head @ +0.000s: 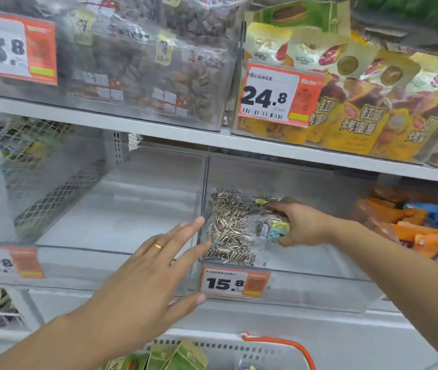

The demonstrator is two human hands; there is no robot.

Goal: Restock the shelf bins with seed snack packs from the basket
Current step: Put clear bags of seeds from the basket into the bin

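Observation:
A clear shelf bin [319, 287] with a 15.8 price tag holds clear packs of striped sunflower seeds [228, 231] at its left side. My right hand [303, 225] is inside this bin and grips one seed pack [271, 227] with a yellow-blue label. With straight, spread fingers and nothing in it, my left hand [159, 263] hovers in front of the wall between this bin and the bare bin [100, 265] on its left. The grey basket [239, 351] with an orange handle sits at the bottom edge, with green packs [170, 357] in it.
The upper shelf carries a bin of dark seed packs [146, 62] tagged 13.8 and a bin of yellow sweet-potato bags [359, 102] tagged 24.8. Orange and blue snack packs [420, 231] fill the bin on the right. A wire mesh divider [52, 188] stands at the left.

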